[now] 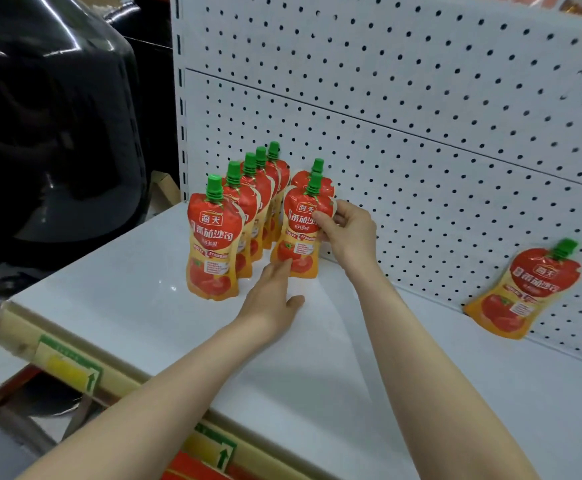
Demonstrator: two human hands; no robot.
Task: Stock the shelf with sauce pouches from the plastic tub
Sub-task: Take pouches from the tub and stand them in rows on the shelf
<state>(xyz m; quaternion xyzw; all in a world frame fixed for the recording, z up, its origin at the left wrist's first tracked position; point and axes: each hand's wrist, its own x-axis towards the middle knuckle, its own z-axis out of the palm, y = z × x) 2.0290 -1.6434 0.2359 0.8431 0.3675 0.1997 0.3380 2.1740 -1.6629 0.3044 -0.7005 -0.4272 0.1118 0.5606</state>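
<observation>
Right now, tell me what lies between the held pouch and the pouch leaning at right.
Only the right hand gripping the held pouch, then bare shelf to the leaning pouch, per the head view.

The front pouch (pixel 213 244) of the row near the shelf's (pixel 126 289) back left corner carries the brand 海天 in a small framed badge. Under it stands 番茄沙司 in large white characters — the finer print lower down is too small to read. The held pouch (pixel 298 233) beside it shows the same 海天 badge and 番茄沙, the line's end covered by the right hand (pixel 346 230). The leaning pouch (pixel 524 292) at the back edge, far right, bears 海天 and 番茄沙司 too, tilted. On the price strip (pixel 23 332) along the front edge, two labels (pixel 64 370) each show a green up-arrow — no wording legible.
</observation>
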